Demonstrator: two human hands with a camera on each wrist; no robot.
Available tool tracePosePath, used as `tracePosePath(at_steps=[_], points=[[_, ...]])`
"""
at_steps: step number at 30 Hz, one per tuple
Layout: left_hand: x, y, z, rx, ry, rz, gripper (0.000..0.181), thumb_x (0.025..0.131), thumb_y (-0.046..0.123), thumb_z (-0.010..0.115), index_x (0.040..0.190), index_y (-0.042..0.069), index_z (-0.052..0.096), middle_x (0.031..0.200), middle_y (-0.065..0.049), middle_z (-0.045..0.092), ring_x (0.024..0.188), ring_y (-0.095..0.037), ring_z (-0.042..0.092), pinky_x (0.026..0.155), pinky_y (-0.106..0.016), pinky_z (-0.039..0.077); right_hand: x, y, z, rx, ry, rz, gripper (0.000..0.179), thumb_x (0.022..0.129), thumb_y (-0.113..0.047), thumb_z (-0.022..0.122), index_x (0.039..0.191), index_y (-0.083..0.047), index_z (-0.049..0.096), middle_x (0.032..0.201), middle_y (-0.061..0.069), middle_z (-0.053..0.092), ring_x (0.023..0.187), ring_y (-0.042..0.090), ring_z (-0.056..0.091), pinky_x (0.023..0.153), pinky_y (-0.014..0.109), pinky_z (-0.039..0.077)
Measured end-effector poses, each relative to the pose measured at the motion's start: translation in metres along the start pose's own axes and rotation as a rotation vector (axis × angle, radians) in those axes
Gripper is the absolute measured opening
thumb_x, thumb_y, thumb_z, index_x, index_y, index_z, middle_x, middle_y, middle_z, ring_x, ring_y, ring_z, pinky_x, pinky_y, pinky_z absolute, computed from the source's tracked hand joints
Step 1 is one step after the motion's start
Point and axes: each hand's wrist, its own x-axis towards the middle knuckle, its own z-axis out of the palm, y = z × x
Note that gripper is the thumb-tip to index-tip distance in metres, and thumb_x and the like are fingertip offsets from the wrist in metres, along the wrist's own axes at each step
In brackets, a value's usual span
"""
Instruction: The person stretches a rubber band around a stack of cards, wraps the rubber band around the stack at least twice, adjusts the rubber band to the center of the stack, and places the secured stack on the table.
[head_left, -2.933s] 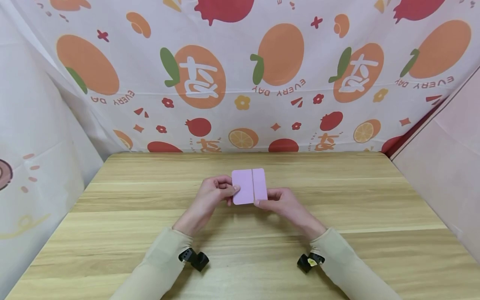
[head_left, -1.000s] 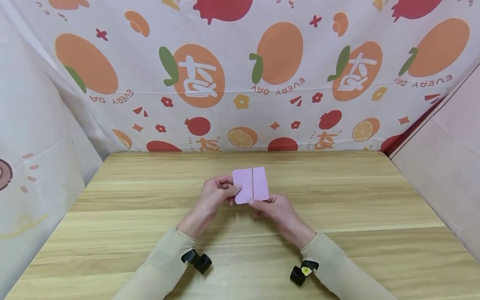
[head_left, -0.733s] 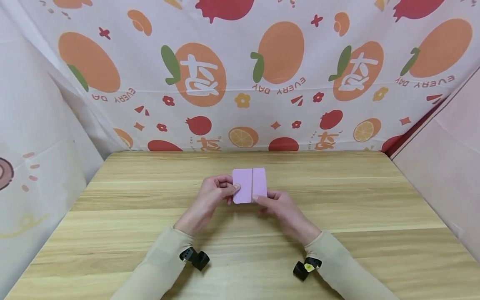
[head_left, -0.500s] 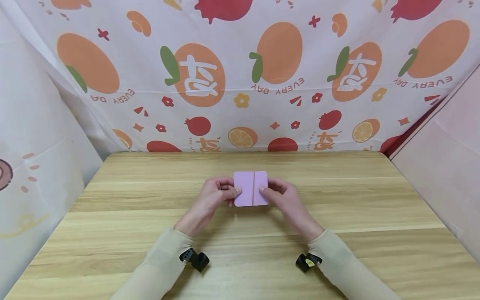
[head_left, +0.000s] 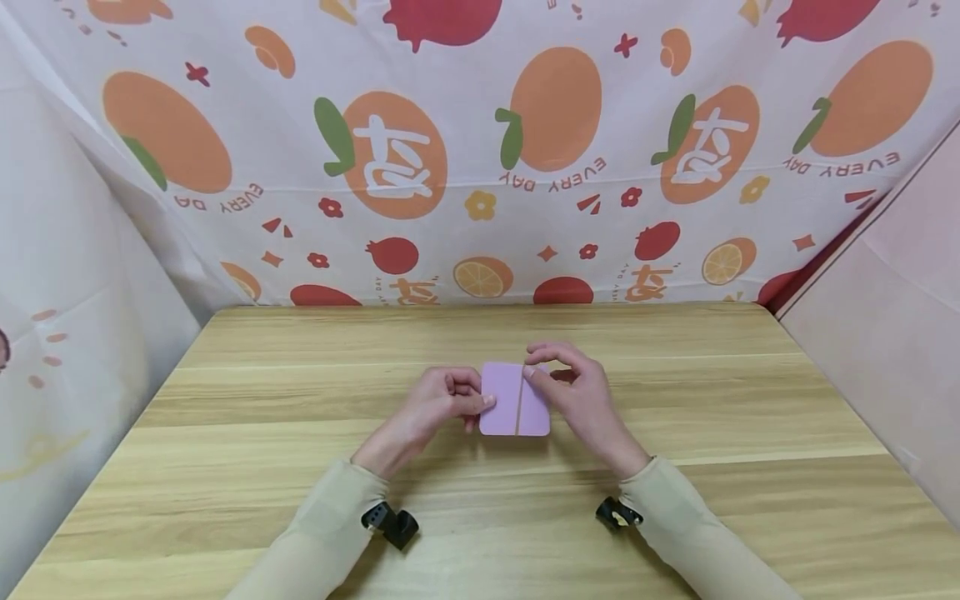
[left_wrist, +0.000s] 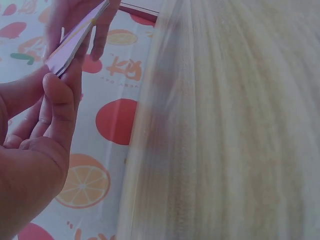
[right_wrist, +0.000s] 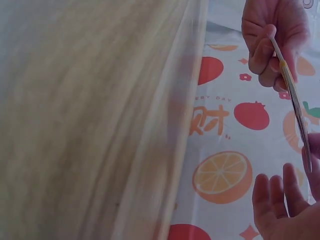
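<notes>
A thin stack of pink cards [head_left: 498, 408] with rounded corners is held up over the table in the head view. A tan rubber band [head_left: 519, 408] runs round it, right of its middle and slightly slanted. My left hand [head_left: 446, 397] pinches the left edge, thumb on the front face. At the top right my right hand [head_left: 581, 387] has its thumb at the band's upper end and fingers above the top edge. The right wrist view shows the stack [right_wrist: 295, 102] edge-on, its layers visible; there the right hand's other fingers [right_wrist: 265, 197] are spread away from it.
The wooden table [head_left: 300, 433] lies under both hands. A white fruit-print cloth [head_left: 480, 150] hangs behind its far edge, with pale cloths at the left and right sides. Black wrist cameras [head_left: 392, 525] sit on both sleeves.
My right hand has gone from the band's lower end, past the right edge, up to its upper end. The stack has shifted slightly down and right; the left hand keeps its grip.
</notes>
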Motion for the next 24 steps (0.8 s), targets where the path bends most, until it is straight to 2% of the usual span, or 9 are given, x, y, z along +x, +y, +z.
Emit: tracePosePath(at_steps=[7,11,17,21,24], points=[[0.001,0.0,0.001,0.011,-0.051,0.0,0.011,0.086,0.002,0.071,0.084,-0.004,0.062,0.066,-0.007,0.062,0.055,-0.016,0.055,0.06,-0.027,0.048,0.003,0.001,-0.003,0.025,-0.032,0.042,0.011,0.09,-0.021,0.073,0.097,-0.012,0.072,0.122,0.004,0.063,0.115,0.016,0.055,0.09,0.049,0.047],[-0.002,0.002,0.005,0.034,-0.068,-0.001,0.011,0.085,0.004,0.071,0.084,-0.004,0.063,0.068,-0.007,0.063,0.057,-0.015,0.056,0.063,-0.027,0.047,0.004,0.002,-0.003,-0.003,-0.065,0.076,0.015,0.09,-0.027,0.073,0.096,-0.013,0.074,0.118,-0.001,0.066,0.116,0.015,0.055,0.087,0.04,0.048],[-0.004,0.002,0.012,0.024,-0.054,0.003,0.012,0.086,0.004,0.069,0.084,-0.006,0.062,0.068,-0.007,0.061,0.056,-0.015,0.055,0.063,-0.026,0.046,0.003,0.002,-0.002,0.012,-0.081,0.102,0.02,0.092,-0.026,0.072,0.095,-0.007,0.075,0.115,0.001,0.069,0.117,0.016,0.056,0.079,0.026,0.048],[-0.004,-0.001,0.014,0.006,-0.042,0.012,0.011,0.086,0.002,0.069,0.084,-0.006,0.062,0.067,-0.006,0.061,0.054,-0.014,0.054,0.061,-0.025,0.047,0.002,0.002,-0.003,0.034,-0.075,0.121,0.021,0.092,-0.025,0.071,0.099,-0.005,0.075,0.113,0.003,0.07,0.116,0.015,0.058,0.08,0.023,0.049],[-0.003,-0.003,0.015,-0.007,-0.033,0.0,0.011,0.087,0.003,0.069,0.083,-0.004,0.062,0.067,-0.005,0.061,0.053,-0.014,0.055,0.061,-0.025,0.048,0.001,0.003,-0.004,0.046,-0.082,0.14,0.025,0.094,-0.029,0.068,0.107,-0.008,0.074,0.114,0.003,0.069,0.112,0.016,0.059,0.08,0.025,0.051]])
